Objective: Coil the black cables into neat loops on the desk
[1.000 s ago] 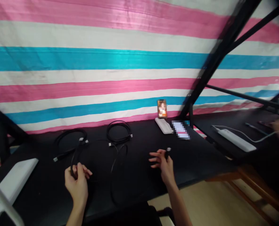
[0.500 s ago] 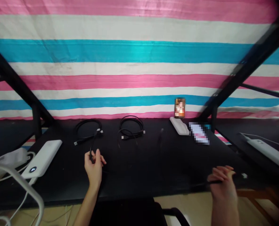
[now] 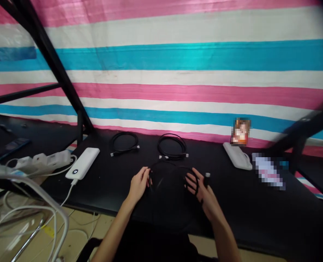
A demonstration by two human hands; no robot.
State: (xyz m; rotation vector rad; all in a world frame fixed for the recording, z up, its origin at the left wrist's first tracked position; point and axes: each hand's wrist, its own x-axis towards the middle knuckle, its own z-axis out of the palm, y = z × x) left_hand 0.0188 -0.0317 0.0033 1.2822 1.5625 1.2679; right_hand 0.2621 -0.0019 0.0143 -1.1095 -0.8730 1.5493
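1. While its loose loop bows between the two hands, the black USB cable [image 3: 197, 182] is held just above the near side of the black tabletop [image 3: 246, 218], in front of the two coiled cables.
2. The left hand [image 3: 138, 185] is nearly closed, thumb and fingertips pinching one side of the loop. The right hand [image 3: 209, 202] has its fingers loosely spread behind the cable, while a plug [image 3: 207, 175] sticks up by the thumb, seemingly pinned there.
3. The cable should be very light and bendy, with some spring: its turns would likely open if the grip slackened. The jacket looks smooth, so it may slide between fingertips, though a light pinch should be enough.
4. The best hold is probably on the stacked strands at opposite sides of the loop, with the plug taken by its stiff housing. Sharp bending just behind it could strain the joint.
5. Beyond lie the left coil [image 3: 124, 133] and the middle coil [image 3: 173, 134], each a similar soft ring, best lifted with all strands gathered together.
6. The white power bank [image 3: 85, 162], off to the left with a white lead [image 3: 67, 199] plugged in, looks rigid and heavier; its long edges offer a firm grasp.
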